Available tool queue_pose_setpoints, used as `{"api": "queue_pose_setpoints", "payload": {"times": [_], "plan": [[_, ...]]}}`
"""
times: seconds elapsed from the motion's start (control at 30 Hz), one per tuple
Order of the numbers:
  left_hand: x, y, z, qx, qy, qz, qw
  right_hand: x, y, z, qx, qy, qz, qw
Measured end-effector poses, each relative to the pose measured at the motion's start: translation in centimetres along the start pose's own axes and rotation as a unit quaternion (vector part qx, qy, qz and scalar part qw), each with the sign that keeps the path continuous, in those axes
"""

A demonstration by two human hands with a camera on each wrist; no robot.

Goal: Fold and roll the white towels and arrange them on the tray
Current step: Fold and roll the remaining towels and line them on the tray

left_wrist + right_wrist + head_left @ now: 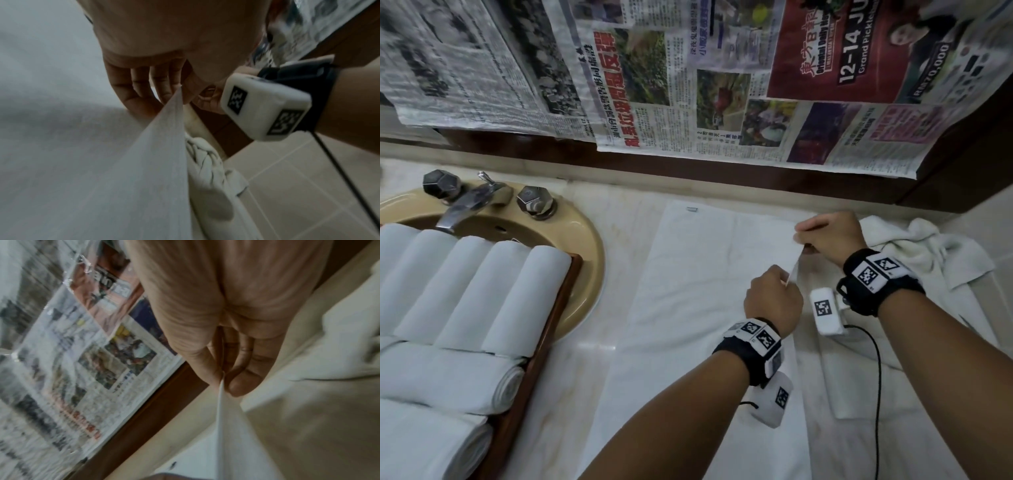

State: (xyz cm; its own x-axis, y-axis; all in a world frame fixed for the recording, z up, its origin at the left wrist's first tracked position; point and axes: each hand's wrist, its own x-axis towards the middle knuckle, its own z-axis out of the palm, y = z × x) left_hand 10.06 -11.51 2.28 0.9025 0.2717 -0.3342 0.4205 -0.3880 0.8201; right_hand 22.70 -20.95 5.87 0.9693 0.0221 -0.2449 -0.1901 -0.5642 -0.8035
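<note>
A white towel (pixel 698 291) lies spread flat on the marble counter. Its right edge is lifted off the surface. My left hand (pixel 774 301) pinches that edge nearer me, and my right hand (pixel 825 236) pinches it farther back. In the left wrist view the left hand (pixel 172 95) holds the raised towel (pixel 123 170) edge between thumb and fingers. In the right wrist view the right hand (pixel 224 381) pinches the towel (pixel 226 426) edge between thumb and forefinger. Several rolled white towels (pixel 476 291) lie on a wooden tray (pixel 544 329) at the left.
The tray rests over a beige sink (pixel 585 240) with a metal faucet (pixel 472 198). A crumpled white towel (pixel 935 253) lies at the right. Newspaper (pixel 722 85) covers the wall behind. A black cable (pixel 876 377) hangs below my right wrist.
</note>
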Motion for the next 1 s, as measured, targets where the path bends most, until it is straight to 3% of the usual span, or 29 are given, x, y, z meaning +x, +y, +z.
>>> {"api": "queue_pose_setpoints", "payload": {"times": [0.23, 0.37, 0.53, 0.63, 0.77, 0.87, 1.0], "plan": [[0.3, -1.2, -8.6, -0.12, 0.066, 0.029, 0.99, -0.4, -8.3, 7.6, -0.012, -0.032, -0.106, 0.994], [1.6, -4.9, -13.9, -0.138, 0.112, -0.017, 0.984, 0.0, -10.5, 13.6, -0.014, -0.055, -0.119, 0.991], [4.1, -11.7, -17.9, -0.073, 0.106, -0.125, 0.984, 2.9, -7.9, 18.5, -0.185, -0.024, -0.128, 0.974], [5.7, -13.8, -18.7, -0.029, 0.073, -0.103, 0.992, 4.0, -5.4, 19.6, -0.273, -0.065, -0.111, 0.953], [7.7, -14.4, -18.7, 0.021, 0.052, -0.074, 0.996, 5.2, -4.1, 20.3, -0.341, -0.038, -0.179, 0.922], [8.4, -14.7, -18.5, -0.007, 0.071, -0.057, 0.996, 5.8, -4.5, 20.3, -0.357, -0.034, -0.218, 0.908], [9.1, -15.5, -18.4, -0.049, 0.096, -0.056, 0.993, 6.8, -5.5, 20.1, -0.294, -0.04, -0.231, 0.927]]}}
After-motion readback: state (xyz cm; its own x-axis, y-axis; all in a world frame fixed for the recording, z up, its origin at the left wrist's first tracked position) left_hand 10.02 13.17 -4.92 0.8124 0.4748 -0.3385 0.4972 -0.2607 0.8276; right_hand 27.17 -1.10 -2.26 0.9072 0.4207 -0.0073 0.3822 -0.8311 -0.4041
